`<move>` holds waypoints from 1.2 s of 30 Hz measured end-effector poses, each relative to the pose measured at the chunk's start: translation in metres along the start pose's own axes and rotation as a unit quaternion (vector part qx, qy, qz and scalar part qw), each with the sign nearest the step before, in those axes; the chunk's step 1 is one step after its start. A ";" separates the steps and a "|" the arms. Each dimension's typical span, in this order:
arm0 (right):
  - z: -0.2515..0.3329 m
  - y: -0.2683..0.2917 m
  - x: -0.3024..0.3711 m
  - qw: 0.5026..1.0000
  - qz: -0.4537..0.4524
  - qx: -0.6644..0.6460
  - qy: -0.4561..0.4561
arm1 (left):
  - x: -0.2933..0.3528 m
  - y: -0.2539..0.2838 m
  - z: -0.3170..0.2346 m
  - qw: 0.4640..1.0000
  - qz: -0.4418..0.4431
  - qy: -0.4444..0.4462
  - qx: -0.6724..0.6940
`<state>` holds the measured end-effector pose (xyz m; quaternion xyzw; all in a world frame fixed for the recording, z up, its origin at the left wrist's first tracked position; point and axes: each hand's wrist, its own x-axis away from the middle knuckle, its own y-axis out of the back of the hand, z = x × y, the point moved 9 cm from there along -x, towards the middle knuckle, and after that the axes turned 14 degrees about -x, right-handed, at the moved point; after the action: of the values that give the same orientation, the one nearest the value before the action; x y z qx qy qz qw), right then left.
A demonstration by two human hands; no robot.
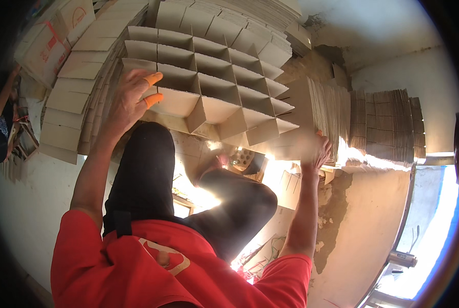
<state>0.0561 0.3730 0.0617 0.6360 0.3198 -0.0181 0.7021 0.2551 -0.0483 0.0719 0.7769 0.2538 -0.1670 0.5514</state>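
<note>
A cardboard divider grid (217,84) of interlocked slotted strips stands in front of me, its cells facing up. My left hand (131,97) is at its left end, thumb and finger apart, with orange covers on two digits; it touches or nearly touches the end strips. Over on the right, my right hand (319,152) is beside an upright stack of cardboard sheets (328,115). Its fingers look bent and are partly blurred, with an orange cover on one tip. A blurred brown cardboard surface (288,145) lies just left of them; whether they grip it is unclear.
Slotted cardboard strips (73,95) are piled along the left, with more stacks (204,23) behind the grid. Another strip bundle (388,123) stands at the far right by the wall. Printed cartons (47,49) sit at far left, near another person's arm (3,95).
</note>
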 end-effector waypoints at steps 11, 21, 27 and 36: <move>-0.055 -0.006 -0.010 0.986 -0.014 -0.073 -0.152 | 0.013 0.012 0.029 0.995 0.012 0.041 -0.093; -0.009 0.087 -0.030 0.853 -0.208 -0.463 -0.118 | 0.004 0.015 0.034 0.997 -0.019 0.065 -0.040; 0.120 0.140 -0.067 0.766 -0.168 -0.617 -0.058 | 0.009 0.006 0.048 0.991 -0.018 0.103 0.080; 0.284 0.111 -0.078 0.815 0.067 -0.573 0.058 | 0.014 -0.018 0.054 0.966 0.060 0.157 0.196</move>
<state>0.1627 0.1077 0.1928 0.1382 0.2684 0.2526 0.9193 0.2569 -0.0918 0.0325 0.9003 0.2522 -0.0555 0.3504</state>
